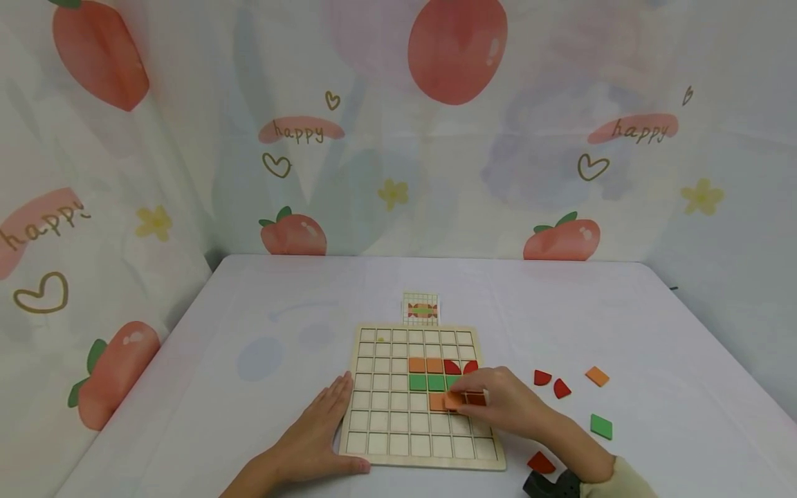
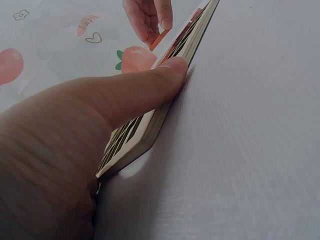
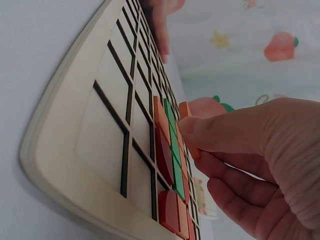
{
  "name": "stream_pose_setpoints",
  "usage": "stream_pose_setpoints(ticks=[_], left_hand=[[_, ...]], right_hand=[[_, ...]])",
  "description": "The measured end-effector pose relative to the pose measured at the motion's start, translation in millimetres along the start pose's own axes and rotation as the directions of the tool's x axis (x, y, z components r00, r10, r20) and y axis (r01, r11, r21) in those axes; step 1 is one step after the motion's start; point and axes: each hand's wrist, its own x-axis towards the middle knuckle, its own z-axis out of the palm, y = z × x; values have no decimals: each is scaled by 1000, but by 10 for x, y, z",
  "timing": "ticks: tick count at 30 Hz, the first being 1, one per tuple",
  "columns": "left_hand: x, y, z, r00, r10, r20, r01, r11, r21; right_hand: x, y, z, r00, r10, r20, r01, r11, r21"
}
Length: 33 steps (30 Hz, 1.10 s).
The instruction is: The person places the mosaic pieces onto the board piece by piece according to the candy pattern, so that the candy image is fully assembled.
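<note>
A wooden grid board [image 1: 420,449] lies on the white table. Its middle rows hold orange square tiles [image 1: 417,364], green square tiles [image 1: 418,382] and red curved tiles [image 1: 452,367]. My right hand [image 1: 507,401] pinches an orange square tile [image 3: 189,112] between thumb and fingers, tilted just over the lower row of tiles. At the board's left front corner rests my left hand [image 1: 314,432], fingers stretched along the left side. Its thumb [image 2: 172,67] touches the front rim; the fingers are mostly hidden in the left wrist view.
Behind the board stands a small pattern card [image 1: 422,309]. To the right lie loose red pieces [image 1: 562,389], an orange tile [image 1: 597,376] and a green tile [image 1: 601,427]. Another red piece [image 1: 541,462] is near my right wrist, by a black device [image 1: 551,484]. Printed cloth [image 1: 373,138] surrounds the table.
</note>
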Motion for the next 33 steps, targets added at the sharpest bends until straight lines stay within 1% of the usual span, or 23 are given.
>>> stream_pose_setpoints(ticks=[4, 8, 17, 26, 33], left_hand=[[-2, 3, -9, 1000, 2, -5, -2, 1000, 6], [-7, 5, -3, 1000, -4, -5, 4, 1000, 4], [-8, 10, 14, 1000, -13, 1, 13, 1000, -8], [-6, 1, 3, 1000, -1, -8, 1, 1000, -10], [-7, -7, -4, 1000, 12, -9, -12, 1000, 5]], right_hand=[[60, 4, 59, 1000, -28, -2, 28, 1000, 4], [116, -24, 94, 1000, -31, 5, 31, 999, 10], [221, -43, 178, 997, -78, -12, 78, 997, 25], [298, -73, 272, 999, -30, 16, 30, 999, 38], [314, -84, 318, 999, 5, 36, -6, 999, 41]])
